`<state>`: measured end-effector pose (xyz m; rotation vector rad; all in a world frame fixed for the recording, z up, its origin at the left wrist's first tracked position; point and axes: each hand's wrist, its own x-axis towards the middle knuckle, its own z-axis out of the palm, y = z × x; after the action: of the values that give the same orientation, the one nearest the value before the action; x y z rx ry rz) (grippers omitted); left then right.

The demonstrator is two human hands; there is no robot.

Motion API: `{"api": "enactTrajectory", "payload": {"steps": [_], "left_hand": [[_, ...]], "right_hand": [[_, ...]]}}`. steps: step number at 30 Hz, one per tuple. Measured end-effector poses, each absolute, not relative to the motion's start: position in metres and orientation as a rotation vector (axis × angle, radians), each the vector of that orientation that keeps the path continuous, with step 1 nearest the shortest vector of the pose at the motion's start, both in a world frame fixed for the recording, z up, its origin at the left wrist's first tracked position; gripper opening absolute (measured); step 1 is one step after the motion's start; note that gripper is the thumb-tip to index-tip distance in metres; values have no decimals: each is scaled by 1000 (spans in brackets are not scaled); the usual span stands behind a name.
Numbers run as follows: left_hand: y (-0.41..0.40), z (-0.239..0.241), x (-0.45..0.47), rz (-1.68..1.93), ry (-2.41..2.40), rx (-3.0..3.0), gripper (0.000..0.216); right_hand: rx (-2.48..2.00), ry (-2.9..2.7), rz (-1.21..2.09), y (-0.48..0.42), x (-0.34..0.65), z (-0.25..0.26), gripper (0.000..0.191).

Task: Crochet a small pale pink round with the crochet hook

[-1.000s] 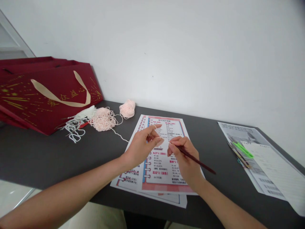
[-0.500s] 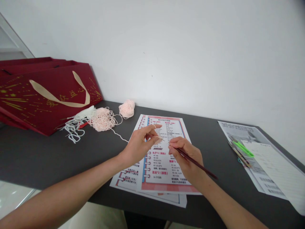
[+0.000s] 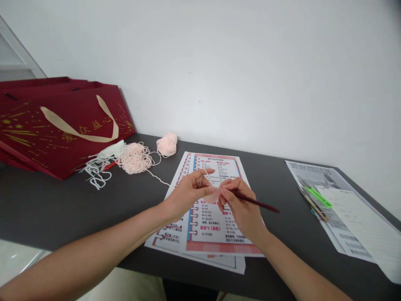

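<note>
My left hand [image 3: 184, 194] pinches a small pale pink crochet piece [image 3: 213, 195] between thumb and fingers, with a strand of yarn looped over its raised index finger. In my right hand [image 3: 242, 211] is a crochet hook with a dark red handle [image 3: 260, 203], gripped like a pen. Its tip meets the piece, where the fingers hide it. A pale yarn strand [image 3: 159, 179] runs from beneath my left hand to a loose pink yarn heap [image 3: 134, 158]. Printed pattern sheets [image 3: 216, 247] lie under both hands.
A pink yarn ball [image 3: 167, 144] and tangled white yarn [image 3: 98, 167] lie at the back left, beside dark red gift bags [image 3: 62, 125]. On the right are papers [image 3: 357, 221] with a bright green tool [image 3: 318, 196] on them. A white wall [image 3: 250, 75] borders the dark table [image 3: 78, 217].
My right hand has shifted slightly left, closer to my left hand, and the hook lies flatter. The pink piece now shows between my fingers.
</note>
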<state>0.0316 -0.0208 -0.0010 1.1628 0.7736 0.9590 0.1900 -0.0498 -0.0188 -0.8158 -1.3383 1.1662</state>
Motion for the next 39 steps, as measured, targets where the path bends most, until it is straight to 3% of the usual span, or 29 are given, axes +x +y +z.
{"api": "enactTrajectory", "payload": {"steps": [5,8,11,16,19,26,32,39], "left_hand": [[-24,-3,34,929,748,1031,47],[-23,-1,33,874,686,892,42],[-20,2,30,751,626,740,39],[-15,7,26,707,629,722,42],[-10,9,23,757,649,768,42],[-4,9,14,718,607,839,43],[-4,16,11,656,600,891,41],[-1,22,6,566,591,925,41]], "right_hand": [[-874,-2020,188,-55,192,-25,12],[-844,-2068,-53,-56,191,-25,15],[-778,-1953,83,-55,190,-22,18],[-850,-1473,920,-52,191,-17,10],[-778,-1241,1193,-49,193,-15,9],[-808,-1311,1092,-50,200,-9,9],[-740,-1229,1301,-46,203,0,8],[-768,-1444,1199,-47,214,5,9]]}}
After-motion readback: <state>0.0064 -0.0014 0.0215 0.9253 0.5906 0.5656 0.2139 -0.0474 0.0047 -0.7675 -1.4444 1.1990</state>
